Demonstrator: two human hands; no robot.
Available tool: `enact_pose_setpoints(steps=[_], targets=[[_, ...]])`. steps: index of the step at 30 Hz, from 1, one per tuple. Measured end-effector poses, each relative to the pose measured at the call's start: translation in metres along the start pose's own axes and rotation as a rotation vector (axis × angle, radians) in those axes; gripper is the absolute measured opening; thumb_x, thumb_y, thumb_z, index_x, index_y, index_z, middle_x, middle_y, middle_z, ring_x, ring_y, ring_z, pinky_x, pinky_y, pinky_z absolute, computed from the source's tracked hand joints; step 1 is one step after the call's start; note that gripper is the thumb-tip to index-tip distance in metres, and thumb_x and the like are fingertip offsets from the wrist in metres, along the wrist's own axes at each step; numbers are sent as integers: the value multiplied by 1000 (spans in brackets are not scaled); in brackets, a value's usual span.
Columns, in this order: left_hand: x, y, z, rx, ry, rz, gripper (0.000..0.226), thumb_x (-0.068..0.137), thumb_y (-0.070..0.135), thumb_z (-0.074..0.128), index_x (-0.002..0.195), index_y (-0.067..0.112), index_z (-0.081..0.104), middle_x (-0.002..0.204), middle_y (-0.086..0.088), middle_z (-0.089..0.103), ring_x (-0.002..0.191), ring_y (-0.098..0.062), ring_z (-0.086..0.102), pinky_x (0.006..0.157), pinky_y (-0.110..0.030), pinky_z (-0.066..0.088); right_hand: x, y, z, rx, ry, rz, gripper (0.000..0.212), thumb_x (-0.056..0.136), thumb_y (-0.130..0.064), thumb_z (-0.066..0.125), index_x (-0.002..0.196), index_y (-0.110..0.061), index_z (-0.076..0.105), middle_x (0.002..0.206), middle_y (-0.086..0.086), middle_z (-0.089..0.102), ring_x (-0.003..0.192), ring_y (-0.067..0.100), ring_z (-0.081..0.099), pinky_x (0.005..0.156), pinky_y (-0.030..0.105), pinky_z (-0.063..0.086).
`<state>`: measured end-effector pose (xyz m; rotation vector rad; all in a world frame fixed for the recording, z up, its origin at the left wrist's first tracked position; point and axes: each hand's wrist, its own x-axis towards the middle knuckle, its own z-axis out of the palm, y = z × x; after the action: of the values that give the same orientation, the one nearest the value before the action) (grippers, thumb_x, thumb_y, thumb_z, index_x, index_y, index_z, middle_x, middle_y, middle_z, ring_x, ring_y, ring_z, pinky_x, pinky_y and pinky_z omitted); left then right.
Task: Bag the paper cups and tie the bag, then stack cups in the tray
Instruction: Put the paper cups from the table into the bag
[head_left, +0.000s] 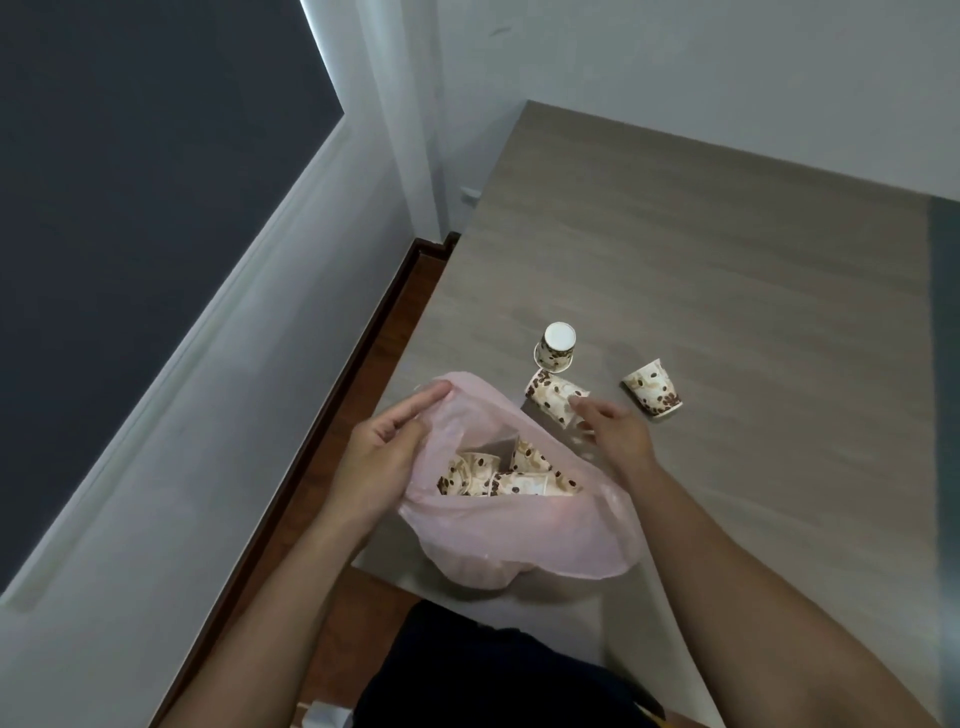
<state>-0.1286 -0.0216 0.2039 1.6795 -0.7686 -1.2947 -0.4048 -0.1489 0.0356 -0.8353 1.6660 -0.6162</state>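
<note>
Bag (519, 535): pink, mouth wide, on the table's (727, 291) near left corner, bulging over the edge.
Cups in bag (511, 475): several, jumbled.
Left hand (382, 457): at the bag's 9 o'clock, fingers pinched on its rim, holding it up.
Right hand (613, 426): at the bag's 1 o'clock, fingers closed on the mouth end of a lying cup (553, 397).
Upturned cup (556, 347): at 12 o'clock from the lying cup, nearly touching.
Third cup (652, 387): on its side, at 3 o'clock, apart.
</note>
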Motion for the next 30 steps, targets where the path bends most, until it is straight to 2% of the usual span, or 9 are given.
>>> enact_pose_setpoints(steps=[3,7,9,12,19,22,24,27,30], targets=[[6,1,-4,5,-17,-11,46,113,10,58,139,40,80,148,23,73,135,-1,70,111,-31,61,-15,-13,-14,217,1,-28,24,91,-33,89,102,-13,80,81,2,74,71,12,65,68,29,59],[17,5,-2,27,-52,-50,44,114,17,59,141,45,77,147,17,74,133,-9,73,114,-45,62,-43,-43,-25,489,-334,-58,47,86,-26,86,127,-11,67,85,-1,68,67,10,59,78,29,62],[23,8,1,8,-58,-57,38,113,22,62,142,41,78,138,17,80,128,-8,76,114,-46,62,-59,-55,-25,478,-495,-49,51,84,-21,86,130,-9,68,90,1,71,66,10,61,81,29,63],[32,14,5,-33,-58,-32,31,113,28,66,139,35,81,134,15,83,128,-7,77,116,-47,61,-74,-62,-19,317,-620,-89,40,79,-21,92,113,-10,73,95,7,76,72,17,67,81,29,63],[43,26,35,-26,-267,-30,30,115,34,61,134,28,84,132,7,85,131,-19,78,123,-53,54,-85,-46,10,-104,-460,-309,17,100,-11,79,107,4,74,83,3,74,72,5,69,73,26,57],[43,32,54,-30,-368,-1,35,116,36,57,138,24,81,139,-2,81,136,-18,75,133,-47,41,-87,-34,16,-281,-400,-383,13,100,-23,81,105,-10,79,91,10,80,78,7,70,84,41,61],[43,36,66,-59,-383,5,37,118,35,52,139,21,80,138,-7,81,129,-21,76,136,-43,37,-87,-30,12,-345,-357,-418,13,101,-29,79,109,-18,81,98,0,82,83,6,73,88,38,61],[49,36,80,-69,-375,26,36,118,37,52,137,29,82,137,8,83,133,-17,75,130,-45,47,-87,-31,-8,-448,-325,-489,21,105,-35,74,122,-24,79,116,-13,81,98,8,76,92,27,60],[59,32,88,-126,-291,-16,32,117,34,56,131,31,85,129,8,86,125,-14,79,118,-49,58,-84,-44,-38,-442,-279,-474,19,107,-35,72,118,-23,81,113,-12,82,93,12,79,88,26,62]])
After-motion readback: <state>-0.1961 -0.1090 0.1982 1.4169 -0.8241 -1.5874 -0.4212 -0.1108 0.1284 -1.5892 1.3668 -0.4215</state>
